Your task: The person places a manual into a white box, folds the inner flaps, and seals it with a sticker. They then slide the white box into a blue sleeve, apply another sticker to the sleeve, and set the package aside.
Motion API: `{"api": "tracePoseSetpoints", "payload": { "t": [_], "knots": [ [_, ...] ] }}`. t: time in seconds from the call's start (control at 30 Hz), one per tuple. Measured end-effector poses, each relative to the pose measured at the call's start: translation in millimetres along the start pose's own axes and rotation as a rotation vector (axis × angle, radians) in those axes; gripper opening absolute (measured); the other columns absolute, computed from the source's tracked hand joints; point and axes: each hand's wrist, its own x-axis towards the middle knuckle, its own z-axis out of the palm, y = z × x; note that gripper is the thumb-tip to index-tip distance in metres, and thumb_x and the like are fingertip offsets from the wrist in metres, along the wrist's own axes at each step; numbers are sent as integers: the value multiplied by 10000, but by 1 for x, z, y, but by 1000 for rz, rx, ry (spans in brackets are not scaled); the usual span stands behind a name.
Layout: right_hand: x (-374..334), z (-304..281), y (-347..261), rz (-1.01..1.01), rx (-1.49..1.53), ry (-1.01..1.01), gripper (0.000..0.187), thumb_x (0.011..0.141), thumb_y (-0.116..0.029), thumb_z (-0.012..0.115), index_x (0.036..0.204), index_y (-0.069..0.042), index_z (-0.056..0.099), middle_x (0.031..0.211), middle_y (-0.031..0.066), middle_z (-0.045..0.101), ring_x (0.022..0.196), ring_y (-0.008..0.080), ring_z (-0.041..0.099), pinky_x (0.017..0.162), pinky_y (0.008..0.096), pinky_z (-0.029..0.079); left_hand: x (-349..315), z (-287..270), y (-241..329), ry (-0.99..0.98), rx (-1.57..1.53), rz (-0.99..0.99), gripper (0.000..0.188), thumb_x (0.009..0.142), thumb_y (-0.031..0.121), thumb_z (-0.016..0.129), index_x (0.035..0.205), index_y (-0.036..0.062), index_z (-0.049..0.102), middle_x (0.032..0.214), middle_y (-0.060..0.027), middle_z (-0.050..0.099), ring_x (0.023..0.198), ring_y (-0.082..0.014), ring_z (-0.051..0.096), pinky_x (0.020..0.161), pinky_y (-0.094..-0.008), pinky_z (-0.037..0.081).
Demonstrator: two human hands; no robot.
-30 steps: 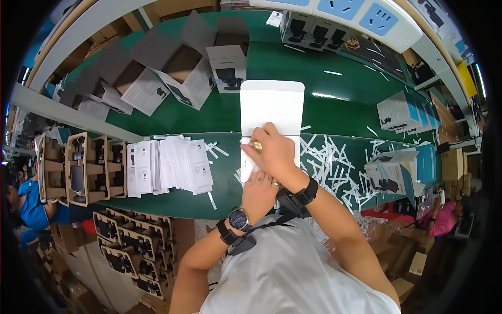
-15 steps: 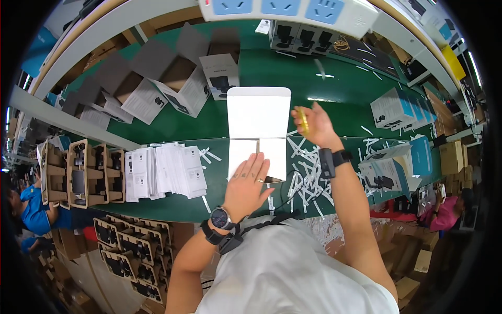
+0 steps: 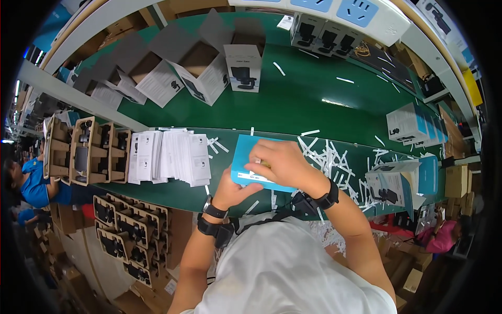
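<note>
1. Bright-blue, rectangular cardboard box: over near edge of glossy green worktop, white label strip along its near side.
2. Left hand: clasping box's near-left corner, thumb along near edge.
3. Right hand: curled above box, pinching small yellow object, partly hidden.
4. Loose white paper strips right; white printed leaflets left.

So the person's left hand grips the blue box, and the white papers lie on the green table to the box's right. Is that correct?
Not quite: in the head view, the white papers lie left of the blue box, not to its right. The left hand does grip that box, and the papers are on the green table.
</note>
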Motion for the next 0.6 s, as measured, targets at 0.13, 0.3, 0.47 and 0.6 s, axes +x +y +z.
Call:
{"api": "tracePoseSetpoints", "payload": {
  "t": [0.13,0.3,0.47,0.6],
  "knots": [
    [3,7,-3,-121,-138,161,220,841,-274,765,791,-111,627,782,21,621,618,235,620,546,354,470,2,-4,-1,-22,28,-15,367,776,174,858,1073,44,685,941,-71,720,834,-217,679,749,-336,527],
    [1,12,-4,-133,-254,259,227,804,-259,786,764,-113,617,751,19,605,595,223,612,531,351,471,3,-4,-1,26,-26,-2,398,763,206,879,1081,49,698,1036,-92,717,928,-239,691,810,-346,532],
    [3,8,-2,-218,-117,142,275,786,-293,811,785,-106,609,747,22,589,623,243,606,540,332,468,5,-10,-1,-21,-22,-25,493,740,242,903,1136,44,687,1068,-88,711,986,-241,677,853,-362,526],
    [4,3,4,-219,44,-28,292,785,-296,832,835,-111,611,749,18,604,654,204,627,566,305,467,7,-15,-19,15,139,180,639,672,214,948,1205,52,634,1274,-130,632,1185,-281,590,957,-434,491]
  ]
}}
